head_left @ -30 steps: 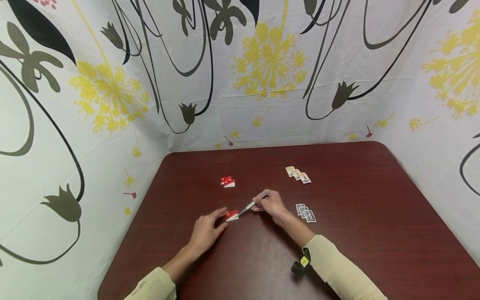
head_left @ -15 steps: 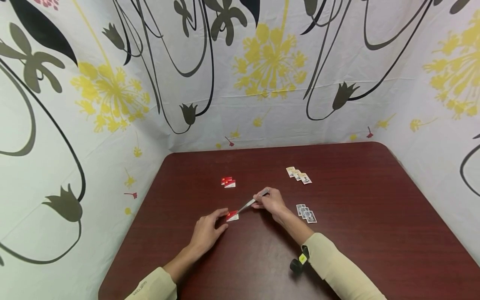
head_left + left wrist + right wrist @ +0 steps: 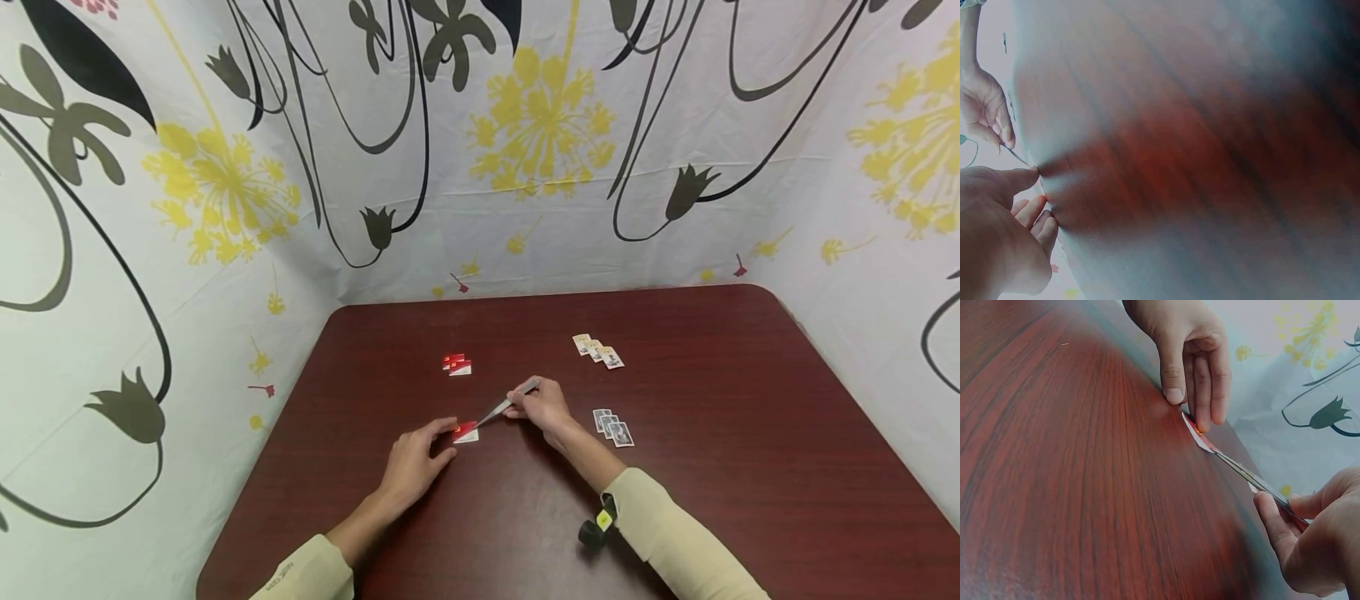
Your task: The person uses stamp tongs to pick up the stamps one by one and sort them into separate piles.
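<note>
A small red-and-white stamp lies on the dark red-brown table, between the two hands. My left hand rests at its left side in the head view, fingers extended. In the right wrist view the left fingertips are right at the edge of the stamp, which looks bent up slightly. My right hand pinches metal tweezers between thumb and fingers. Their tips meet the stamp's right edge. In the left wrist view the stamp is mostly hidden behind the left hand.
Several overlapping red-and-white stamps lie farther back. Cream-coloured stamps overlap in a row at the back right. Grey stamps lie to the right, close to the right forearm. Patterned cloth hangs behind the table.
The tweezer tips have shifted slightly left, from beside the stamp's right edge onto it. Both hands stay nearly in place.
</note>
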Tool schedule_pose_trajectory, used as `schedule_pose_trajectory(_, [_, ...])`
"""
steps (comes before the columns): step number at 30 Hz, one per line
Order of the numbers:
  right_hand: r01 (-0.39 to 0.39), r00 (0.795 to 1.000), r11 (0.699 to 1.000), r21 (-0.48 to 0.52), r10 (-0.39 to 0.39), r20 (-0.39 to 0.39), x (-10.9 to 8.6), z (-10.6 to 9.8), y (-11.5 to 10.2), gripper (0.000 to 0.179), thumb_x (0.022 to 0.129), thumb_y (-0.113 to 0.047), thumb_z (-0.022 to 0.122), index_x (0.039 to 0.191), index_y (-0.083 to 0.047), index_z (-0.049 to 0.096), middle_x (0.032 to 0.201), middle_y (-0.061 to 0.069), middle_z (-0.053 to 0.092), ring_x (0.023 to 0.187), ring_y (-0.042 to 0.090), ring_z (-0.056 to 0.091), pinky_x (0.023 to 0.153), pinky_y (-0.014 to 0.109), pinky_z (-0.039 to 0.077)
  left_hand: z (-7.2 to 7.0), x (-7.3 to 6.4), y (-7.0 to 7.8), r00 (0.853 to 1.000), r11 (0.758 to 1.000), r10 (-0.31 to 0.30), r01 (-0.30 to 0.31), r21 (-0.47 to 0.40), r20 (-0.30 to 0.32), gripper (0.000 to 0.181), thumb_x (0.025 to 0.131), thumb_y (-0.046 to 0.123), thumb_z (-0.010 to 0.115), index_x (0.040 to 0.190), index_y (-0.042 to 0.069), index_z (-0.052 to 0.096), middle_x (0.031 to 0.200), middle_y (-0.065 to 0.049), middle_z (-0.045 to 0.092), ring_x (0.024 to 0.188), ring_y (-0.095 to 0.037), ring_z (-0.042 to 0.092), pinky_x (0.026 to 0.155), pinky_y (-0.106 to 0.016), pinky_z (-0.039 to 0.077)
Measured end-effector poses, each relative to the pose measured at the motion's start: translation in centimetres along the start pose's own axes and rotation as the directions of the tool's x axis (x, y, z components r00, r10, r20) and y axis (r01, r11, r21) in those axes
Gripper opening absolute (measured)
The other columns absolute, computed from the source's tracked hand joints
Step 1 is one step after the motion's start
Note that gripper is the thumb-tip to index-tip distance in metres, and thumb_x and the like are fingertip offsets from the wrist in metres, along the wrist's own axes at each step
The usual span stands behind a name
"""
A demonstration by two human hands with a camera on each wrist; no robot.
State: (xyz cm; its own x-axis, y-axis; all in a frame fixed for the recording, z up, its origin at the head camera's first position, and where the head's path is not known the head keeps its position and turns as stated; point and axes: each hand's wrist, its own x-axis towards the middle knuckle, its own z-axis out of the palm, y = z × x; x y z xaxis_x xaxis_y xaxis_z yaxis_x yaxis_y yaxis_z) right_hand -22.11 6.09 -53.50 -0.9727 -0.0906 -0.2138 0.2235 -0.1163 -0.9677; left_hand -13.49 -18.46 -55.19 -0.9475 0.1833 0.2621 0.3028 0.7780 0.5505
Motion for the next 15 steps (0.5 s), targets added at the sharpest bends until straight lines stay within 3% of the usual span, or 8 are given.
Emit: schedule_pose_trajectory(15, [0.007, 0.999, 0.999, 0.048, -0.005, -0.044, 0.73, -0.59, -0.70, 0.006, 0.097, 0.013, 0.066, 0.098, 0.011, 0.060, 0.083, 0.019, 0.072, 0.063, 0.017, 0.074, 0.067, 0.028, 0.062, -0.14, 0.07, 0.00, 1.000, 1.000, 0.001, -0.001, -0.019, 0.000, 0.049, 0.089, 0.012, 0.088, 0.135, 0.011, 0.071, 0.125, 0.000, 0.077, 0.122, -0.021, 0.070, 0.099, -0.049, 0.055])
